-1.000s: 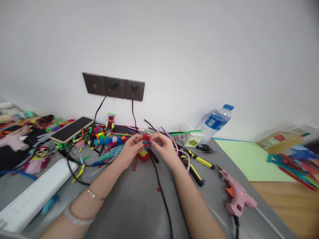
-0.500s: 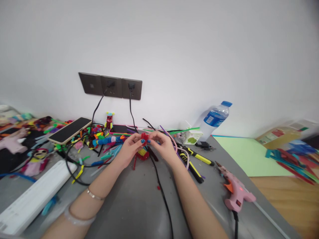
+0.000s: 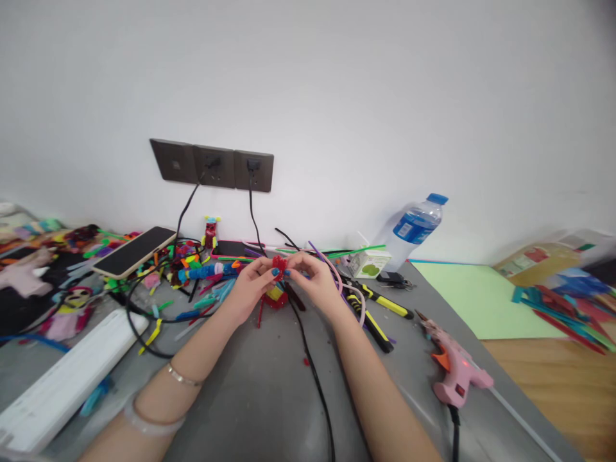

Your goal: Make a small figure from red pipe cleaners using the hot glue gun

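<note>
Between my two hands is a small red fuzzy piece (image 3: 279, 264) that looks like coiled pipe cleaner. My left hand (image 3: 251, 285) pinches it from the left with thumb and fingers. From the right, my right hand (image 3: 312, 280) closes its thumb and fingertips on the same piece. Just beneath them a red and yellow pipe-cleaner piece (image 3: 276, 299) sits at the tabletop, partly hidden by my fingers. To the left of my left hand lies a blue pipe-cleaner strand (image 3: 205, 271).
Right of my hands lie yellow-black pliers (image 3: 373, 326) and a pink glue gun (image 3: 457, 372). A water bottle (image 3: 416, 228) leans by the wall near a small box (image 3: 369, 264). On the left are a phone (image 3: 137, 251), a white power strip (image 3: 72, 378) and black cables (image 3: 312, 372).
My hands keep hold of the red piece, with only slight finger movement. The whole view has shifted a little, so the surroundings sit slightly further left and up.
</note>
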A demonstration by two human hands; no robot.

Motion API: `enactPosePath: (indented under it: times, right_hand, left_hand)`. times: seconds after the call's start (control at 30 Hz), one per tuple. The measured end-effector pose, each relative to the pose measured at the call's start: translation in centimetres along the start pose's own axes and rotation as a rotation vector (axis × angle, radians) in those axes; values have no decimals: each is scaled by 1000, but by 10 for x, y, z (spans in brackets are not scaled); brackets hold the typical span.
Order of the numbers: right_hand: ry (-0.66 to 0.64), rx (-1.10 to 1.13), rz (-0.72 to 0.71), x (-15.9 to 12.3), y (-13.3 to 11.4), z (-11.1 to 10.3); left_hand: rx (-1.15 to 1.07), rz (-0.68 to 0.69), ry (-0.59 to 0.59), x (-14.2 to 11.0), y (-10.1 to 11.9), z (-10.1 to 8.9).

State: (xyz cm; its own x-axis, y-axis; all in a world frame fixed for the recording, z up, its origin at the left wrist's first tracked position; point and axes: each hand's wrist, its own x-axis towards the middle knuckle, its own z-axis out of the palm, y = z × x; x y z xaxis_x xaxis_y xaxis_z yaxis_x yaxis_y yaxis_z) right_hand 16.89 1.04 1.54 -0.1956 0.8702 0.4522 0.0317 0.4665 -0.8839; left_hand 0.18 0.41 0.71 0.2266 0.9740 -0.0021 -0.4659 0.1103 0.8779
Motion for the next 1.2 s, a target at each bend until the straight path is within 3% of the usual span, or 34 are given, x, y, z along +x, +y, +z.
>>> enactPosePath:
  times: [0.87, 1.2]
  right_hand:
    - [-15, 28, -11, -1, 2, 0]
    - [-21, 109, 21, -1, 6, 1]
  left_hand:
    - [-32, -31, 10, 0, 1, 1]
    - [-344, -214, -28, 4, 0, -7]
